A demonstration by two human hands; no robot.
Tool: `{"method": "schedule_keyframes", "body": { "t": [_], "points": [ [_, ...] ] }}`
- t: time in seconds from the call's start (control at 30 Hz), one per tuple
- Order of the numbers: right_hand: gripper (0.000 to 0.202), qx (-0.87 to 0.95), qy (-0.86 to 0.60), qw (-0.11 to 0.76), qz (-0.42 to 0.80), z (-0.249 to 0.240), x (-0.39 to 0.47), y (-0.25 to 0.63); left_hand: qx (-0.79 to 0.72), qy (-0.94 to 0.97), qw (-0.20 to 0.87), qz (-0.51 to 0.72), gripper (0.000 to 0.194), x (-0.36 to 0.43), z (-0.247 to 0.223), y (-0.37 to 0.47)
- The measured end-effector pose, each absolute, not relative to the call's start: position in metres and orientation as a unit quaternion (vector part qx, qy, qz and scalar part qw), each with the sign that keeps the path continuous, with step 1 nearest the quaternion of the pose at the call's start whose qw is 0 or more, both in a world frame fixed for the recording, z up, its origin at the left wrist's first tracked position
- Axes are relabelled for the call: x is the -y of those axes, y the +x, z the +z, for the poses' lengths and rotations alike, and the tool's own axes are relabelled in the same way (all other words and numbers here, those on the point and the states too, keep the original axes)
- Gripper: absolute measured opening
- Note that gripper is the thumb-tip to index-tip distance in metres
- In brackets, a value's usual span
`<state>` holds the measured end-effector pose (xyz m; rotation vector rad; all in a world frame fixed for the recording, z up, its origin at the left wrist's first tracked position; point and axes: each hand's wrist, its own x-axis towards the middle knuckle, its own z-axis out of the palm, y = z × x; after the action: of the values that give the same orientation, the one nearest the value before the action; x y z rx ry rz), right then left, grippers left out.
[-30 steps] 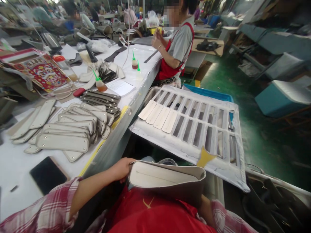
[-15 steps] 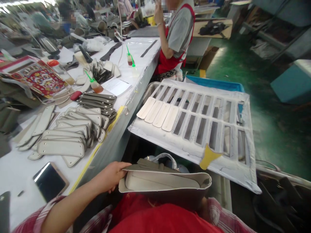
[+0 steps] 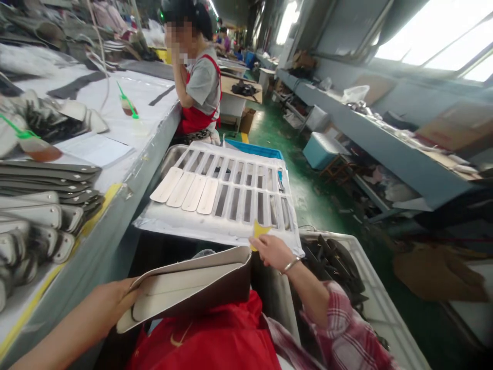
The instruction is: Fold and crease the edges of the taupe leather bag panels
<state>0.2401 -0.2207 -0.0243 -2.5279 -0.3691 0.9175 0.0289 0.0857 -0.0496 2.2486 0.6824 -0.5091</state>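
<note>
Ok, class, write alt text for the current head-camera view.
The left hand holds a folded dark-and-cream piece while the right hand pinches a yellow piece at the near edge of a white slotted rack. Four cream strips lie on it; a co-worker in red is beyond.

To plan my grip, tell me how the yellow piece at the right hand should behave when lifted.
The yellow piece looks thin and flat, so it is probably light. It shows no clear sag beyond the fingers of the right hand, which suggests some stiffness. Its narrow waist may let it twist in a pinch.
</note>
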Motion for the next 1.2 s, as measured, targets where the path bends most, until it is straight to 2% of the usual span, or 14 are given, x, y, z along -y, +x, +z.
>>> {"method": "schedule_keyframes", "body": {
  "t": [0.07, 0.13, 0.2, 0.27, 0.37, 0.57, 0.63, 0.77, 0.93, 1.1, 1.2],
  "points": [
    [0.043, 0.210, -0.906, 0.155, 0.334, -0.005, 0.208, 0.236, -0.250, 0.870, 0.356, -0.231, 0.033, -0.084, -0.046, 0.030],
    [0.037, 0.239, -0.871, 0.094, 0.420, 0.009, 0.201, 0.228, -0.246, 0.867, 0.352, -0.253, 0.035, -0.082, -0.043, 0.031],
    [0.031, 0.219, -0.819, 0.074, 0.526, 0.013, 0.201, 0.215, -0.246, 0.863, 0.353, -0.266, 0.036, -0.081, -0.041, 0.032],
    [0.028, 0.195, -0.799, 0.079, 0.563, 0.007, 0.208, 0.200, -0.243, 0.860, 0.353, -0.278, 0.035, -0.083, -0.040, 0.034],
    [0.029, 0.157, -0.832, 0.098, 0.523, -0.011, 0.219, 0.178, -0.232, 0.857, 0.353, -0.295, 0.034, -0.088, -0.040, 0.039],
    [0.030, 0.106, -0.846, 0.197, 0.484, -0.033, 0.231, 0.159, -0.197, 0.850, 0.366, -0.323, 0.037, -0.094, -0.042, 0.047],
    [0.030, 0.150, -0.879, 0.176, 0.416, -0.032, 0.228, 0.160, -0.212, 0.855, 0.355, -0.313, 0.037, -0.092, -0.043, 0.046],
    [0.028, 0.241, -0.931, 0.071, 0.266, -0.030, 0.220, 0.166, -0.249, 0.856, 0.380, -0.246, 0.039, -0.087, -0.044, 0.034],
    [0.031, 0.310, -0.903, 0.020, 0.298, -0.038, 0.215, 0.185, -0.244, 0.838, 0.468, -0.139, 0.047, -0.078, -0.044, 0.014],
    [0.033, 0.329, -0.896, -0.005, 0.298, -0.037, 0.213, 0.190, -0.268, 0.879, 0.376, -0.123, 0.028, -0.068, -0.043, 0.009],
    [0.038, 0.315, -0.914, -0.048, 0.251, -0.033, 0.212, 0.185, -0.264, 0.895, 0.333, -0.134, 0.029, -0.064, -0.042, 0.010]
  ]
}}
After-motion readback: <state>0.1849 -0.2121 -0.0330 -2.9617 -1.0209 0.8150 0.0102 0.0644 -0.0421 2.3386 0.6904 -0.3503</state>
